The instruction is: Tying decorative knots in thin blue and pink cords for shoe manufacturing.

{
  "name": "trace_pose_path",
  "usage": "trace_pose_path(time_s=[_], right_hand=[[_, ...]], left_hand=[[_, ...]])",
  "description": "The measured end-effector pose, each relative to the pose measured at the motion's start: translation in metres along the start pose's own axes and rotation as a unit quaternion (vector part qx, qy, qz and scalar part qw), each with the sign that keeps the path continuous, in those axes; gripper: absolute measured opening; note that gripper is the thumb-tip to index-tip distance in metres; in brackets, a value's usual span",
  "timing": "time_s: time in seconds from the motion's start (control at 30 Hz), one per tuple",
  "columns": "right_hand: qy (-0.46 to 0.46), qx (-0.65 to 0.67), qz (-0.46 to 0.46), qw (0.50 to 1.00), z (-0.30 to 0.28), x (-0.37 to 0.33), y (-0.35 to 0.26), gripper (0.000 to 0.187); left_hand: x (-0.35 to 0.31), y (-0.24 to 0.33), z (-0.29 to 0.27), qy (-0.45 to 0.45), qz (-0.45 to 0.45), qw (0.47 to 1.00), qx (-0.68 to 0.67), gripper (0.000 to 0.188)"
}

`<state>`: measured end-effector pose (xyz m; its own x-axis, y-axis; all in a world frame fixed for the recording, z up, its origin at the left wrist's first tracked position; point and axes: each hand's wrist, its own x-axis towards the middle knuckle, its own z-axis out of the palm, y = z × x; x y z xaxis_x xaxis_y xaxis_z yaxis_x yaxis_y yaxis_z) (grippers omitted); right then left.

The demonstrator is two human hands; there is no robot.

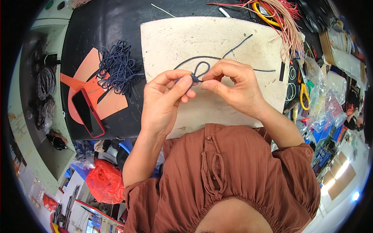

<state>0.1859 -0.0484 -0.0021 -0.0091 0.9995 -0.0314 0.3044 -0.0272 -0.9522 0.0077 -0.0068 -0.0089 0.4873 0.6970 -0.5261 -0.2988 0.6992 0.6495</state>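
Note:
Between my two hands is a dark navy cord (pixel 202 63) with a small knot and an open loop standing up from it. My left hand (pixel 167 91) pinches the knot between thumb and fingertips. Just to its right, my right hand (pixel 235 83) has thumb and index finger closed on the cord beside the knot. The cord's loose lengths run across the pale board (pixel 229 112) behind my hands, one end pointing up to the right and another lying to the right. A tangled heap of the same navy cord (pixel 118 68) lies to the left.
An orange plastic piece (pixel 91 87) and a red-cased phone (pixel 88 112) lie on the black table at left. Red and beige cords (pixel 285 23) hang over the board's far right corner. Yellow-handled scissors (pixel 304 97) lie at right. A red plastic bag (pixel 104 181) sits below the table's left edge.

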Motion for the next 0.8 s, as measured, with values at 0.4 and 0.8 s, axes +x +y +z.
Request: trace_pose_path(time_s=[0.4, 0.8], right_hand=[[-0.015, -0.004, -0.021, 1.000, 0.003, 0.000, 0.004, 0.008], [-0.008, -0.068, -0.060, 0.996, 0.004, -0.001, -0.006, 0.007]], left_hand=[[0.001, -0.003, 0.005, 0.033, 0.083, 0.995, 0.043, 0.013], [0.001, -0.009, 0.006, 0.050, 0.139, 0.989, 0.007, 0.013]])
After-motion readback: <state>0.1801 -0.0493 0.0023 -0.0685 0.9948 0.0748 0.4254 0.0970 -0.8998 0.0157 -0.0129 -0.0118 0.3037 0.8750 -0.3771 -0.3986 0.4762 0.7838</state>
